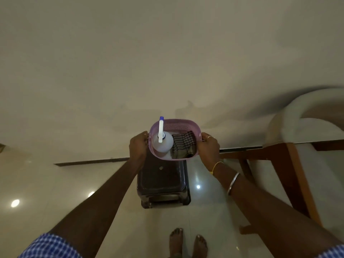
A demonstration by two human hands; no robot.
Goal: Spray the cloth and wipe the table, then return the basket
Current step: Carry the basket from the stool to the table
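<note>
Head view: left grip [138, 146] and right grip [210, 147] clasp opposite ends of the pink basket [179, 121]; inside, a spray bottle [163, 145] beside a checked cloth [183, 144]; dark stool [163, 180] below.

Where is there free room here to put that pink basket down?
The dark stool's top, below the basket that the left hand and right hand grip, is bare. The floor left of the stool, up to the wall, is wide open. The strip between stool and wooden chair is narrower. The basket is crowded: spray bottle and cloth.
</note>
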